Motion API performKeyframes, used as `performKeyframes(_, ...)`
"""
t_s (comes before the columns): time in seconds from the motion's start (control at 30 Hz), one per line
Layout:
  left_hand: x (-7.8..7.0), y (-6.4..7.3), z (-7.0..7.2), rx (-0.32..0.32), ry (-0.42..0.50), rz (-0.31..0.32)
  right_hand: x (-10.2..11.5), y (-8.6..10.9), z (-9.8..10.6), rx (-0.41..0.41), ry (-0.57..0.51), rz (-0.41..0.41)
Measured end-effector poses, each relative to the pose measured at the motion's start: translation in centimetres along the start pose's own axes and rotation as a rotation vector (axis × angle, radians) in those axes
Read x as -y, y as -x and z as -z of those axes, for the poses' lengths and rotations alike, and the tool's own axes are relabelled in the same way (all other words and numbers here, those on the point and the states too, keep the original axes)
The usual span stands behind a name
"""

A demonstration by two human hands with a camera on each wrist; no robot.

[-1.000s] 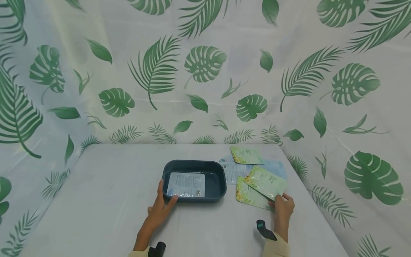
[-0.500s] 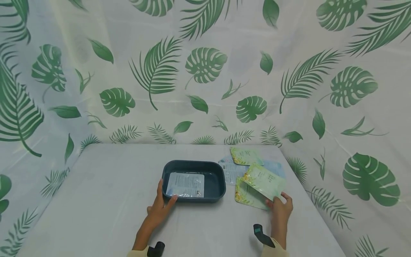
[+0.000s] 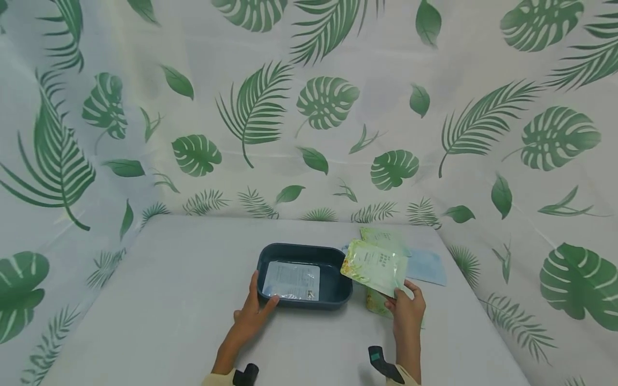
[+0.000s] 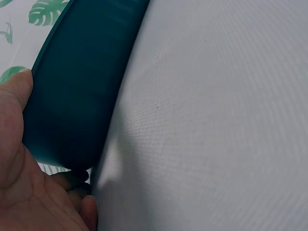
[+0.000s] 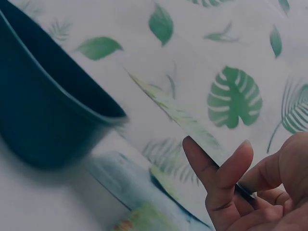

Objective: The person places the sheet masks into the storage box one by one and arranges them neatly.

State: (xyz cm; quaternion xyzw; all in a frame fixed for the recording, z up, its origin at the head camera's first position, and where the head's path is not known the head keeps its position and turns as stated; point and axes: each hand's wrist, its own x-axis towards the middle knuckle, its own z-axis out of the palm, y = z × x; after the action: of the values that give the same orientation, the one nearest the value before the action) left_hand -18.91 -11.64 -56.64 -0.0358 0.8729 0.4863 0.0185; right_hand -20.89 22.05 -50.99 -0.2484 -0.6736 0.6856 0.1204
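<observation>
A dark blue rectangular tray (image 3: 335, 281) stands on the white table with a blue-white packet (image 3: 292, 281) lying inside it. My left hand (image 3: 252, 317) grips the tray's near left corner; in the left wrist view its thumb meets the rim and its fingers (image 4: 72, 178) bend around the corner. My right hand (image 3: 408, 312) pinches a flat green sachet (image 3: 374, 266) by its near right corner. That sachet is raised and tilted, its left edge overlapping the tray's right rim in the head view. The right wrist view shows the sachet (image 5: 175, 113) nearly edge-on.
Right of the tray lie a green sachet (image 3: 378, 302) close to me, another green sachet (image 3: 383, 236) farther back and a light blue packet (image 3: 427, 267). The held sachet partly covers them. Leaf-printed white sheeting (image 3: 338, 177) rises behind the table and at both sides.
My right hand has lifted the green sachet off the pile and carried it left to the tray's right rim. The left hand keeps its grip on the tray. The head view has shifted slightly.
</observation>
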Motion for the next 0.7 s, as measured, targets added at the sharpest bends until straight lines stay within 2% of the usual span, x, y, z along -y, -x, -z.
performKeyframes(0.37, 0.0, 0.0, -0.3, -0.019, -0.018, -0.001, 0.1, 1.8, -4.9, 0.141, 0.086, 0.076)
performKeyframes(0.53, -0.1, -0.1, -0.1, -0.004, -0.011, -0.001, 0.2, 2.3, -6.2, 0.15, 0.119, 0.129)
performKeyframes(0.7, 0.1, -0.1, -0.1, -0.005, -0.009, -0.001, -0.1, 3.1, -6.9, 0.187, 0.206, 0.172)
